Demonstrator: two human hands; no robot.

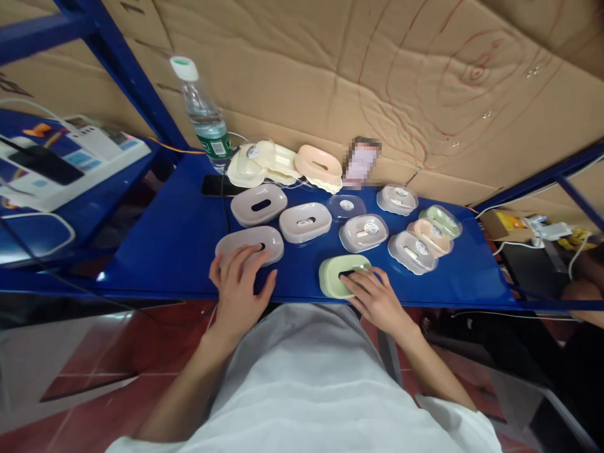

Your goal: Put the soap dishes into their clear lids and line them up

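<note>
My left hand [238, 286] lies over the near edge of a grey oval soap dish [225, 241], its fingers spread and its thumb held apart. The dish has a dark slot in its middle. To the right, my right hand [377, 296] grips a pale green soap dish [330, 277] at the table's front edge, with fingertips at its dark slot. Behind them are two more grey dishes, one [258, 204] at the left and one [306, 221] nearer the middle. A clear-lidded grey dish [363, 233] stands just beyond the green one.
More lidded dishes [431, 236] sit at the right on the blue table [155, 251]. At the back are cream pieces [278, 160], a peach dish [318, 165], a water bottle [207, 123] and a blurred-out phone [361, 162]. A power strip [94, 160] lies left; cardboard [302, 75] walls the back.
</note>
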